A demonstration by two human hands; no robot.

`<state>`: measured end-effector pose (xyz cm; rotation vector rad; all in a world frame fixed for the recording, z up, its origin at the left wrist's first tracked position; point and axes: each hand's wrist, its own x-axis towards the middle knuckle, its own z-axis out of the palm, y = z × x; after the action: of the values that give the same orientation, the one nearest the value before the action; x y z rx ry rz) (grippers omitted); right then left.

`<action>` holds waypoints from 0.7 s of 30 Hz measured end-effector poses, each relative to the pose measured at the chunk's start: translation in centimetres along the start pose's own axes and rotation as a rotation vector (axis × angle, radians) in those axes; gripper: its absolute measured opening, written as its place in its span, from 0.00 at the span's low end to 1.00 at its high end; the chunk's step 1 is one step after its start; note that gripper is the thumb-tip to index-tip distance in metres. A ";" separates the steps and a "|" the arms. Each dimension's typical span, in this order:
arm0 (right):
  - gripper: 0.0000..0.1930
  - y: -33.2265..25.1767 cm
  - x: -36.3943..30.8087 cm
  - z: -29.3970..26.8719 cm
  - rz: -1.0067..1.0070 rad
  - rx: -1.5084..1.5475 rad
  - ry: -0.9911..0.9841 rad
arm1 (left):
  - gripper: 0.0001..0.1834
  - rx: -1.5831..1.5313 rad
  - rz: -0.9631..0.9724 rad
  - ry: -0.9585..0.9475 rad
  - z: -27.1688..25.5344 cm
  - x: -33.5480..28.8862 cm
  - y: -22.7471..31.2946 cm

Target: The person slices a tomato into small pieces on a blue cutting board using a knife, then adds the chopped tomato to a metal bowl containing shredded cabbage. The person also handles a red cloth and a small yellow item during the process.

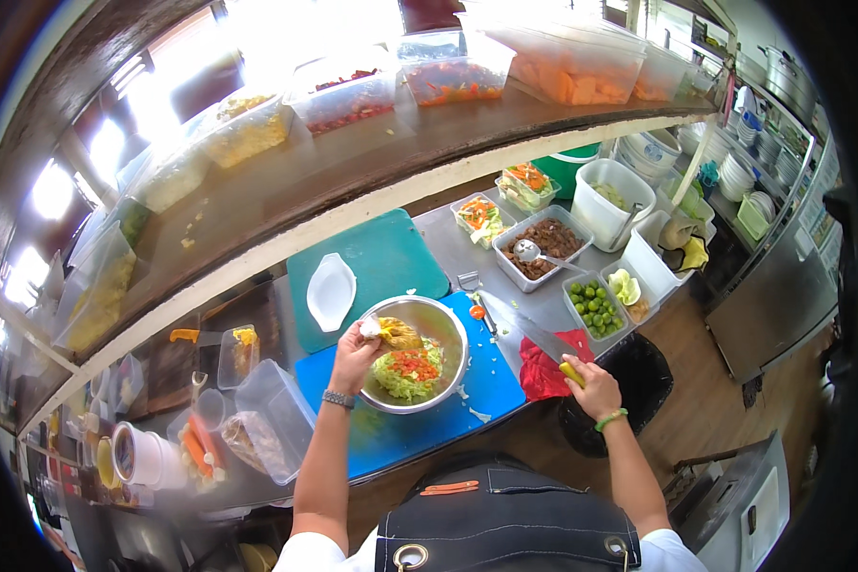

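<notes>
My left hand (pixel 353 360) is closed on a yellow-brown piece of food (pixel 398 334) with a whitish end, its exact kind unclear. It is held over the left side of a steel mixing bowl (pixel 459 355). Inside lie shredded green lettuce (pixel 391 383) and diced orange-red pieces (pixel 416 363). The bowl rests on a blue cutting board (pixel 496 381). To the right, my right hand (pixel 596 391) grips the yellow handle of a kitchen knife (pixel 541 336). Its broad blade points up and left, beside a crumpled red cloth (pixel 541 377).
A white oval dish (pixel 331 292) lies on a green cutting board (pixel 391 250). A peeler (pixel 469 281), a tub of brown meat (pixel 548 238) and green limes (pixel 596 310) stand behind the knife. Overhead runs a wooden shelf (pixel 353 162) with food tubs. A black bin (pixel 639 381) is right.
</notes>
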<state>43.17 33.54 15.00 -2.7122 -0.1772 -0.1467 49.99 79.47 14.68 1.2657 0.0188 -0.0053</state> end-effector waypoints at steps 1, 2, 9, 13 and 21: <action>0.23 0.7 0.8 2.0 0.021 -0.046 0.033 | 0.17 -0.044 -0.011 -0.010 0.1 0.0 -0.4; 0.23 1.2 1.5 3.4 0.070 -0.094 0.029 | 0.18 -0.109 -0.011 -0.042 0.2 -0.1 -0.7; 0.13 -9.0 9.1 6.3 -0.410 0.391 0.120 | 0.29 -0.011 -0.068 -0.123 1.5 0.1 -0.5; 0.14 -18.9 13.3 9.7 -0.768 0.512 0.074 | 0.28 0.027 -0.125 -0.084 2.2 0.6 0.0; 0.08 -20.9 15.8 12.0 -0.564 0.607 -0.084 | 0.41 0.361 0.015 0.002 3.1 0.1 -0.5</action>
<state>56.61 59.04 14.50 -2.0041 -0.8592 -0.1154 50.09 76.39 15.16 1.6268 0.0109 0.0056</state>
